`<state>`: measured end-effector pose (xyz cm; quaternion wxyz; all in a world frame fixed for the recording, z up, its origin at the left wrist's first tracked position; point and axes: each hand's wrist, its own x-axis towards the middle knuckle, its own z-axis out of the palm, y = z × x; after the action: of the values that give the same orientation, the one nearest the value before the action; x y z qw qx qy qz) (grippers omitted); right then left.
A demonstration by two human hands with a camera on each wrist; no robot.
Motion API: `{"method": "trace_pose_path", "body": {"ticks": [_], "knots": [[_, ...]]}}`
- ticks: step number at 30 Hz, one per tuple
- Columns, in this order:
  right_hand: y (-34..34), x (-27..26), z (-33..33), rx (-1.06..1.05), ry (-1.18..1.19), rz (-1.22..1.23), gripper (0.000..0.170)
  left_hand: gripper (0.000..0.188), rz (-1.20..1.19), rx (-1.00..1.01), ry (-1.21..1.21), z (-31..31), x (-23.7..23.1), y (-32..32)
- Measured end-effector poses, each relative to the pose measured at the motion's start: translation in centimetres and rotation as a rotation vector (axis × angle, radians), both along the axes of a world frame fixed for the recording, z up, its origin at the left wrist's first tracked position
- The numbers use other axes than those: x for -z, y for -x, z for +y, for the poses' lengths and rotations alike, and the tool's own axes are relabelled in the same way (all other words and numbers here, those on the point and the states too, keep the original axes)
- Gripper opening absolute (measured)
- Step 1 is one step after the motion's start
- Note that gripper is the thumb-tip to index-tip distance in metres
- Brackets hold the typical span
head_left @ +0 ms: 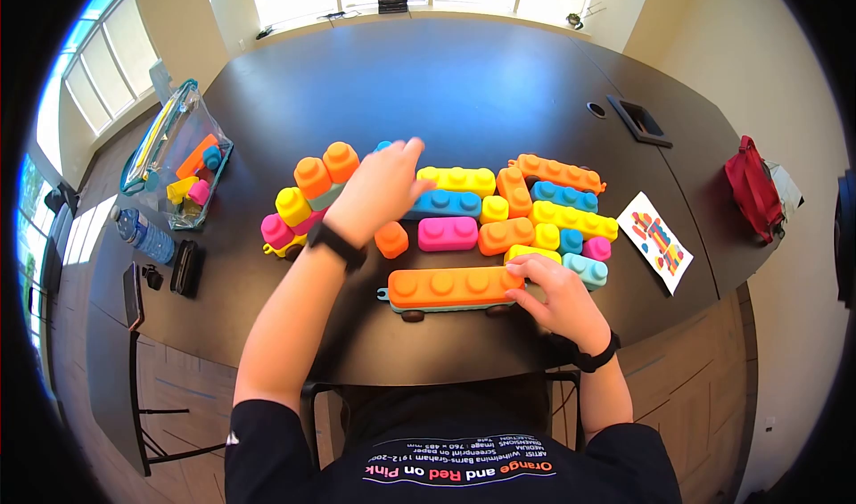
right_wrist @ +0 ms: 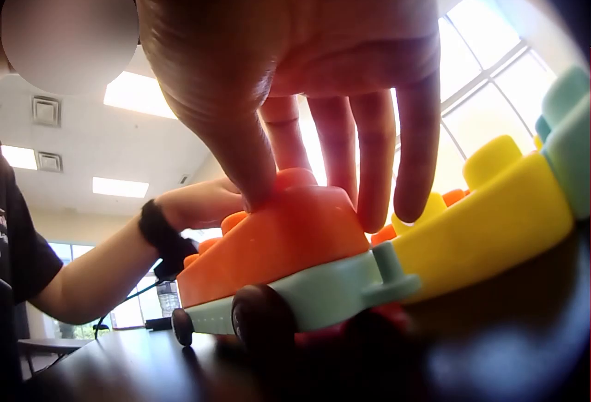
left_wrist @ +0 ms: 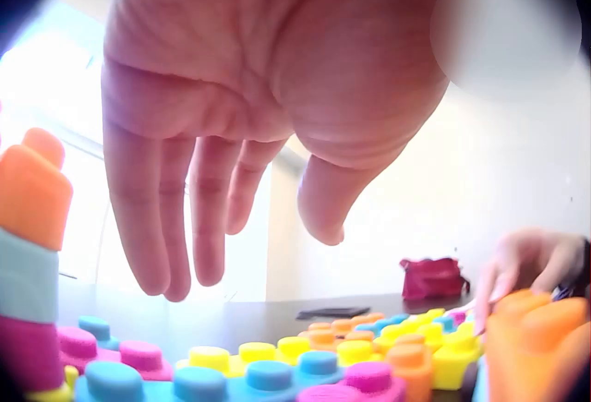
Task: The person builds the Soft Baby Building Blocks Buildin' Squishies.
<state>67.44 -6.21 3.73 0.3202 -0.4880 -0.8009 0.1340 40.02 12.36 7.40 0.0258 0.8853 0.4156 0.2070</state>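
Note:
A long orange block (head_left: 457,283) sits on a pale teal wheeled base (head_left: 464,307) close to the person. The right hand (head_left: 569,301) grips the block's right end, thumb on the near side and fingers across the far side. In the left wrist view the left hand (left_wrist: 268,88) hangs above the blocks, holding nothing, its fingers extended downward. Below it lie a long blue block (head_left: 446,203), a yellow block (head_left: 459,180) and a small orange block (head_left: 391,240). Left of that hand stands a stack topped by orange blocks (head_left: 312,177), partly hidden by the forearm.
Several mixed blocks, among them a long yellow one (head_left: 580,219), cover the table's middle right. A picture card (head_left: 658,243) and a red bag (head_left: 753,187) lie further right. At left stand a transparent bag (head_left: 130,185) with blocks and a water bottle (head_left: 143,235).

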Motion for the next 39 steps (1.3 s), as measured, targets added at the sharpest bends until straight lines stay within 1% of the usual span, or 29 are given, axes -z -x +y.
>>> {"method": "trace_pose_path", "body": {"ticks": [2,4,5,7,8,10,11,14,18,20,21,23,25,27,28,30,31,33,34,36,37,38,39], "knots": [[0.0,0.1,0.0,0.006,0.008,0.001,0.028,0.054,0.094,-0.088,0.060,4.1,1.0,-1.5],[0.0,0.2,0.0,-0.005,-0.016,0.011,0.028,0.061,0.228,-0.220,0.094,7.6,3.0,-2.5],[-0.1,0.2,0.0,-0.005,-0.017,0.007,0.028,0.061,0.224,-0.219,0.093,8.8,4.0,-3.0],[0.1,0.2,-0.1,0.008,-0.016,0.010,0.029,0.051,0.217,-0.400,0.103,10.3,5.1,-3.7],[0.1,0.2,0.0,0.009,-0.014,0.005,0.029,0.051,0.213,-0.398,0.106,10.8,5.3,-4.0],[0.1,0.4,-0.1,0.007,-0.024,0.004,0.030,0.038,0.246,-0.478,0.245,11.3,5.2,-4.8],[0.1,0.3,-0.1,0.012,-0.023,0.003,0.030,0.032,0.246,-0.483,0.277,11.3,4.9,-5.1],[0.1,0.3,-0.1,0.005,-0.024,-0.002,0.029,0.034,0.285,-0.527,0.249,11.6,5.0,-5.6],[0.1,0.2,-0.1,-0.002,-0.030,-0.008,0.029,0.033,0.263,-0.555,0.218,11.8,5.1,-5.5],[0.1,0.2,0.0,-0.004,-0.032,-0.009,0.029,0.032,0.206,-0.447,0.091,9.9,3.6,-5.6],[0.1,0.2,0.0,0.004,-0.036,-0.018,0.028,0.032,0.207,-0.447,0.092,9.0,2.8,-5.4],[0.1,0.4,-0.2,0.012,-0.035,-0.022,0.028,0.040,0.023,-0.111,0.061,6.3,0.5,-4.9],[0.2,0.2,-0.2,0.020,-0.026,-0.015,0.028,0.046,-0.121,0.035,0.029,2.6,-1.5,-4.2],[0.2,0.1,-0.1,0.019,-0.019,0.001,0.028,0.050,-0.145,0.153,-0.043,-1.0,-3.2,-2.7],[0.2,0.1,-0.2,0.014,-0.010,0.012,0.027,0.050,-0.142,0.149,-0.040,-2.5,-3.7,-1.8],[0.2,0.2,-0.2,0.010,-0.014,0.013,0.027,0.053,-0.258,0.220,-0.097,-5.2,-4.4,0.5],[0.2,0.3,-0.1,0.011,-0.023,0.013,0.027,0.053,-0.255,0.215,-0.100,-6.7,-4.6,1.6],[0.2,0.2,-0.1,0.012,-0.019,0.010,0.027,0.056,-0.380,0.149,0.097,-9.4,-4.3,3.7],[0.3,0.2,-0.1,0.020,-0.015,0.004,0.027,0.056,-0.377,0.148,0.093,-10.3,-3.8,4.7],[0.3,0.2,-0.1,0.015,-0.019,0.005,0.027,0.060,-0.373,0.240,0.165,-11.8,-2.5,6.1],[0.3,0.2,-0.2,0.014,-0.022,0.006,0.027,0.064,-0.375,0.265,0.162,-12.4,-2.1,6.4],[0.3,0.2,-0.2,0.017,-0.023,0.005,0.027,0.064,-0.376,0.269,0.163,-13.0,-1.4,6.4],[0.2,0.2,-0.1,0.013,-0.030,0.005,0.027,0.068,-0.400,0.261,0.197,-13.4,-0.5,6.5]]}}
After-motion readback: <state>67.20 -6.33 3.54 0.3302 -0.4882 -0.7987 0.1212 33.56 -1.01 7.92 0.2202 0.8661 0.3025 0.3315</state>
